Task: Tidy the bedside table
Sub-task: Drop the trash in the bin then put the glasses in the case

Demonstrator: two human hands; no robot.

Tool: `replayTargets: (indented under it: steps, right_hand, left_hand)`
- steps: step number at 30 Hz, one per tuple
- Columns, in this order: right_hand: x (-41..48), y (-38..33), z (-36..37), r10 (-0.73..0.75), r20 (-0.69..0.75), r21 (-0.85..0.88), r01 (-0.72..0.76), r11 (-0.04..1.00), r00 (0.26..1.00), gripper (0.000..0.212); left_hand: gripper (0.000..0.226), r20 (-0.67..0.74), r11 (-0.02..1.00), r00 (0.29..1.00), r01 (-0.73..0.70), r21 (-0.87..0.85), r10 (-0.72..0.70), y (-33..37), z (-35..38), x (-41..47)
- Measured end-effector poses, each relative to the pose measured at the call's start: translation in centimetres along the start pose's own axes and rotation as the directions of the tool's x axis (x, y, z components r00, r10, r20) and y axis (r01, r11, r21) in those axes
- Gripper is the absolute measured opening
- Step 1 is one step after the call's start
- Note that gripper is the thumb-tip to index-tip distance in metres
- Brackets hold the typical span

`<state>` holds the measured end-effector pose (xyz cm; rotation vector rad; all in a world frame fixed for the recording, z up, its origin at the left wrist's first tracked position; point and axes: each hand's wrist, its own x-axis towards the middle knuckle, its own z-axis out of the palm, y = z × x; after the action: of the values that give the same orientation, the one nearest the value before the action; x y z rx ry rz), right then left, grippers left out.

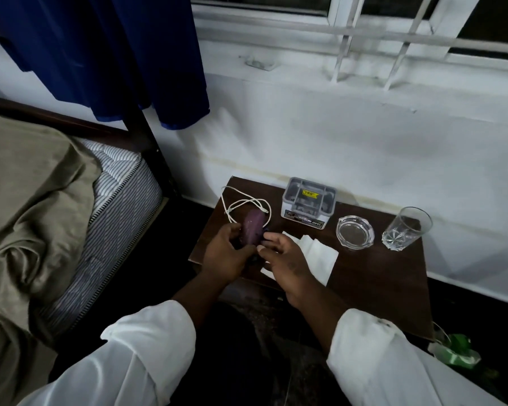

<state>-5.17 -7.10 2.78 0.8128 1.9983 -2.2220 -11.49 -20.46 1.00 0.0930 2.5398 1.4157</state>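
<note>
On the dark wooden bedside table [373,276] my left hand [226,256] grips a purple oblong object [251,228] at the table's left end. My right hand [285,259] touches the object's lower end with its fingertips, fingers spread. A white cable [241,202] lies coiled just behind the purple object. Under my right hand lies a white tissue [317,253]. A grey lidded box [308,203] stands at the back. To its right sit a glass ashtray [355,232] and a clear drinking glass [405,228].
A bed with an olive sheet [27,200] and striped mattress [123,197] lies left of the table. Blue cloth [115,54] hangs over the bedpost. A white wall and barred window [364,39] stand behind. Green wrapping [455,351] lies on the floor at the right.
</note>
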Motion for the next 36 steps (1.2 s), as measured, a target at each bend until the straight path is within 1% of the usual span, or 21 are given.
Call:
replayTargets:
  steps: [2, 4, 6, 8, 10, 12, 14, 16, 19, 21, 24, 28, 32, 36]
  right_hand:
    - [-0.2, -0.3, -0.2, 0.007, -0.006, 0.067, -0.006, 0.998, 1.0, 0.034]
    - [-0.5, -0.7, -0.9, 0.017, 0.003, 0.13, -0.018, 0.991, 1.0, 0.023]
    - [-0.8, -0.7, -1.6, 0.037, 0.015, 0.171, -0.039, 0.984, 0.999, 0.016]
    - [-1.2, -0.4, -2.5, 0.065, 0.026, 0.222, -0.07, 0.973, 0.998, 0.019]
    - [-1.5, -0.1, -3.2, 0.089, 0.04, 0.26, -0.097, 0.961, 0.995, 0.03]
    - [-2.0, 0.2, -3.8, 0.112, 0.065, 0.303, -0.127, 0.944, 0.992, 0.034]
    - [-2.5, 0.5, -4.1, 0.124, 0.086, 0.341, -0.147, 0.929, 0.988, 0.036]
    - [-2.9, 0.9, -4.4, 0.134, 0.088, 0.358, -0.156, 0.921, 0.987, 0.037]
    - [-3.4, 1.2, -4.8, 0.134, 0.084, 0.351, -0.155, 0.923, 0.987, 0.035]
    - [-3.7, 1.4, -5.0, 0.13, 0.061, 0.31, -0.142, 0.94, 0.99, 0.032]
    - [-4.0, 1.7, -5.0, 0.098, 0.006, 0.263, -0.096, 0.96, 0.995, 0.025]
    - [-4.5, 1.8, -5.1, 0.075, -0.021, 0.261, -0.067, 0.963, 0.997, 0.02]
    - [-4.8, 1.9, -5.3, 0.062, -0.038, 0.262, -0.05, 0.964, 0.997, 0.021]
    - [-5.2, 1.9, -5.7, 0.064, -0.057, 0.234, -0.049, 0.971, 0.996, 0.023]
  left_hand:
    - [0.054, 0.056, 0.998, 0.998, -0.007, -0.056, 0.01, 1.0, 0.4, -0.6]
    - [0.041, 0.094, 0.994, 0.995, -0.033, -0.102, 0.043, 1.7, 0.6, -1.1]
    - [0.039, 0.14, 0.987, 0.988, -0.041, -0.152, 0.063, 2.0, 0.8, -1.5]
    - [0.041, 0.192, 0.982, 0.98, -0.02, -0.186, 0.057, 2.1, 1.0, -1.6]
    - [0.041, 0.236, 0.984, 0.969, -0.03, -0.177, 0.072, 2.3, 1.0, -2.1]
    - [0.039, 0.26, 0.99, 0.961, -0.063, -0.13, 0.095, 2.3, 0.9, -2.5]
    - [0.036, 0.275, 0.989, 0.95, -0.148, -0.023, 0.149, 2.5, 0.6, -3.0]
    - [0.033, 0.288, 0.965, 0.935, -0.245, 0.097, 0.209, 3.0, 0.2, -3.6]
    - [0.028, 0.323, 0.906, 0.896, -0.377, 0.195, 0.304, 4.0, -0.2, -4.4]
    - [0.026, 0.359, 0.858, 0.867, -0.447, 0.254, 0.346, 4.6, -0.3, -4.9]
    - [0.027, 0.376, 0.797, 0.843, -0.509, 0.327, 0.384, 5.0, -0.1, -5.5]
    - [0.019, 0.41, 0.706, 0.806, -0.58, 0.405, 0.427, 5.6, 0.5, -6.1]
    - [0.026, 0.466, 0.627, 0.777, -0.622, 0.469, 0.423, 6.1, 1.0, -6.4]
    - [0.05, 0.508, 0.541, 0.763, -0.644, 0.541, 0.399, 6.4, 1.6, -6.7]
